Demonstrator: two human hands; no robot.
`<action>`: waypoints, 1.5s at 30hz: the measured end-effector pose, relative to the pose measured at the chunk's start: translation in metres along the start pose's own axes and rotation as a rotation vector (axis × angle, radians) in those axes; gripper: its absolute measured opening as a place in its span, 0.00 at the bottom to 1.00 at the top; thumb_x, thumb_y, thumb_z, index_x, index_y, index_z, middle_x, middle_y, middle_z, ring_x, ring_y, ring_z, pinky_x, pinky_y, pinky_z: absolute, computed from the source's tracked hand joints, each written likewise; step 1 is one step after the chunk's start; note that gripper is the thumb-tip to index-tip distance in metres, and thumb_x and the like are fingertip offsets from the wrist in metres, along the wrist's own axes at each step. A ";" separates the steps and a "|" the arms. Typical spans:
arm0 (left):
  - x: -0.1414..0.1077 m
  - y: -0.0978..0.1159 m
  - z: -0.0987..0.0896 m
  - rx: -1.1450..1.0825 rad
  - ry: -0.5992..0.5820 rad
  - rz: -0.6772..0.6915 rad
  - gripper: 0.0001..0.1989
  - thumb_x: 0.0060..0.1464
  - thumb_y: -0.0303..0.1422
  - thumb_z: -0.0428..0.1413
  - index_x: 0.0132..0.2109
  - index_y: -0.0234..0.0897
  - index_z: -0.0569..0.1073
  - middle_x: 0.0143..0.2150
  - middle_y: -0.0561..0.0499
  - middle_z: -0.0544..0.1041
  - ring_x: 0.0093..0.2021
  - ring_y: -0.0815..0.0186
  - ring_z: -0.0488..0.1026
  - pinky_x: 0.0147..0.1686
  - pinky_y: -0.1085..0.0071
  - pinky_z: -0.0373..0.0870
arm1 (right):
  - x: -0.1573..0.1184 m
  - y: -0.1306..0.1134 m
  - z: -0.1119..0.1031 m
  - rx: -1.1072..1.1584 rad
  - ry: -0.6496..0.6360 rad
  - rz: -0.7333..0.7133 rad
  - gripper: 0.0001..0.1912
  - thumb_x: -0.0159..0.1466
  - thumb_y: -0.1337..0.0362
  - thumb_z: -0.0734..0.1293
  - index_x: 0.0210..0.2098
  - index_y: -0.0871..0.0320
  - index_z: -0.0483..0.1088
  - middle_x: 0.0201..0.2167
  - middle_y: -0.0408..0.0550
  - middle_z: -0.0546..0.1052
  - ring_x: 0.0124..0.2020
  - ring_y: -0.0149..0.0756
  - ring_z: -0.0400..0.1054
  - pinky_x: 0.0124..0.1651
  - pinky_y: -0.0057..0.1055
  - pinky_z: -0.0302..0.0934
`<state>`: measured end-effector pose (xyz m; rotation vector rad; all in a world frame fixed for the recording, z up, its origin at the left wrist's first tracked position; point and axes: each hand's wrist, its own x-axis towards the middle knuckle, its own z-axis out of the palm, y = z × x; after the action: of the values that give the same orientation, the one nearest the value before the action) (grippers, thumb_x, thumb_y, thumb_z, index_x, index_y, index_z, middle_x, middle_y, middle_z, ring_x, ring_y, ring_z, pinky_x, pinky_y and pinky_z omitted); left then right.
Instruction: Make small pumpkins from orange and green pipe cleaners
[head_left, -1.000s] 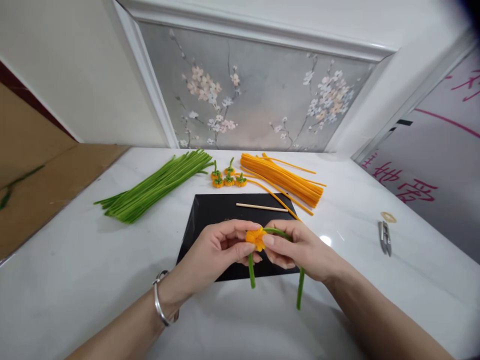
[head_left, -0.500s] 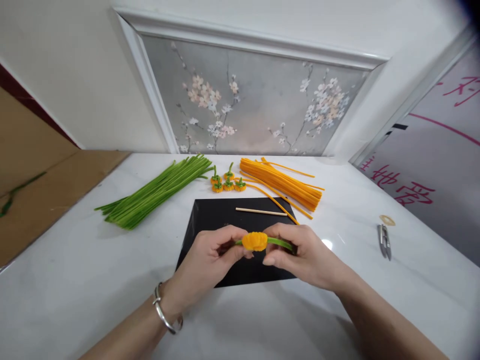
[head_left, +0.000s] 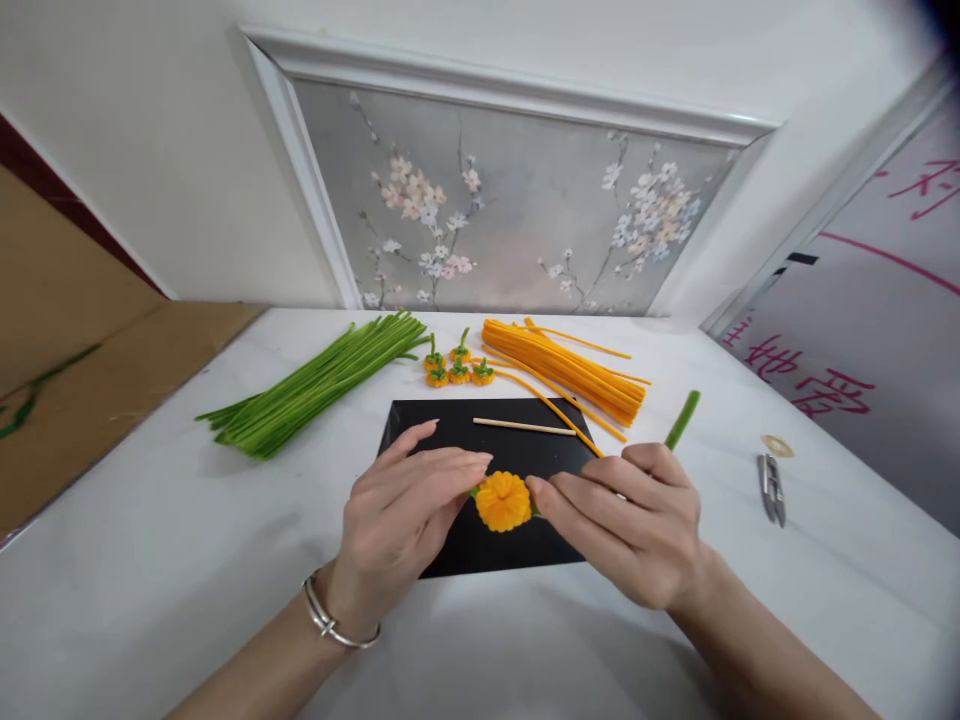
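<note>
A ribbed orange pipe-cleaner piece (head_left: 503,502), round like a small pumpkin, is held between my hands above the black mat, its pleated face turned toward me. My left hand (head_left: 409,510) pinches at its left side, where a bit of green shows; the index and other fingers reach out and the thumb is hidden. On the other side, my right hand (head_left: 626,520) is closed around a green pipe cleaner (head_left: 683,420) running from the orange piece, and its free end sticks up above the knuckles.
Beneath my hands lies the black mat (head_left: 435,425), with a thin wooden stick (head_left: 523,426) on it. Behind are green pipe cleaners (head_left: 315,385), several small finished orange pieces (head_left: 459,372) and orange pipe cleaners (head_left: 566,370). Thread snips (head_left: 771,490) lie at right.
The orange piece has turned to show its round pleated face. My left fingers have straightened, and my right hand has rolled over, bringing the green end up.
</note>
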<state>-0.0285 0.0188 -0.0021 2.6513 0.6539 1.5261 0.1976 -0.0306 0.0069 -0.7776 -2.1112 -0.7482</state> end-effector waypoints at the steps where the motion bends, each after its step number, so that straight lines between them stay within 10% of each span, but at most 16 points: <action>1: 0.001 0.000 0.000 0.001 0.003 0.008 0.13 0.53 0.17 0.56 0.43 0.37 0.74 0.40 0.47 0.83 0.40 0.64 0.80 0.55 0.56 0.69 | 0.001 -0.001 -0.001 -0.009 0.002 -0.008 0.04 0.62 0.72 0.68 0.38 0.62 0.74 0.29 0.42 0.80 0.26 0.29 0.66 0.31 0.35 0.51; 13: -0.002 -0.002 0.003 -0.045 -0.021 -0.071 0.14 0.54 0.18 0.55 0.42 0.43 0.74 0.43 0.52 0.82 0.44 0.65 0.78 0.59 0.55 0.63 | 0.001 0.000 0.000 0.021 -0.027 -0.006 0.04 0.63 0.72 0.67 0.37 0.61 0.74 0.29 0.43 0.80 0.26 0.28 0.67 0.31 0.35 0.51; 17: 0.000 -0.001 0.009 -0.173 0.022 -0.524 0.18 0.55 0.24 0.58 0.50 0.46 0.72 0.59 0.50 0.72 0.62 0.58 0.65 0.64 0.52 0.53 | -0.001 0.002 -0.004 -0.062 0.001 0.014 0.03 0.63 0.71 0.68 0.37 0.60 0.74 0.30 0.41 0.81 0.26 0.29 0.67 0.32 0.36 0.51; 22: 0.005 0.006 0.016 -1.104 -0.202 -1.088 0.24 0.54 0.31 0.61 0.57 0.43 0.66 0.58 0.44 0.70 0.55 0.57 0.70 0.52 0.58 0.70 | -0.008 0.007 0.000 -0.149 0.020 0.067 0.05 0.63 0.71 0.68 0.39 0.58 0.74 0.30 0.40 0.81 0.27 0.31 0.68 0.34 0.37 0.50; 29: 0.007 0.015 0.017 -1.138 -0.078 -1.182 0.07 0.53 0.34 0.61 0.38 0.36 0.76 0.35 0.53 0.74 0.32 0.73 0.69 0.36 0.76 0.70 | -0.007 -0.002 0.016 0.017 -0.109 0.119 0.06 0.62 0.73 0.68 0.39 0.58 0.72 0.31 0.43 0.81 0.28 0.32 0.70 0.37 0.37 0.51; 38: 0.000 0.012 0.022 -1.126 -0.036 -1.132 0.06 0.54 0.34 0.61 0.38 0.36 0.76 0.35 0.54 0.76 0.36 0.71 0.71 0.39 0.76 0.69 | 0.000 -0.022 0.027 0.783 -0.318 0.890 0.08 0.65 0.60 0.64 0.35 0.56 0.73 0.27 0.43 0.78 0.27 0.33 0.71 0.34 0.29 0.62; 45: 0.003 0.016 0.022 -1.375 -0.011 -1.294 0.05 0.53 0.33 0.62 0.35 0.36 0.76 0.35 0.55 0.76 0.36 0.73 0.72 0.41 0.76 0.71 | -0.008 -0.024 0.035 0.549 -0.123 0.680 0.05 0.64 0.65 0.64 0.33 0.56 0.71 0.26 0.44 0.77 0.27 0.33 0.68 0.33 0.31 0.64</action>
<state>-0.0035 0.0094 -0.0081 0.8213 0.6606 0.8698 0.1690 -0.0228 -0.0244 -1.1377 -1.8301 0.2368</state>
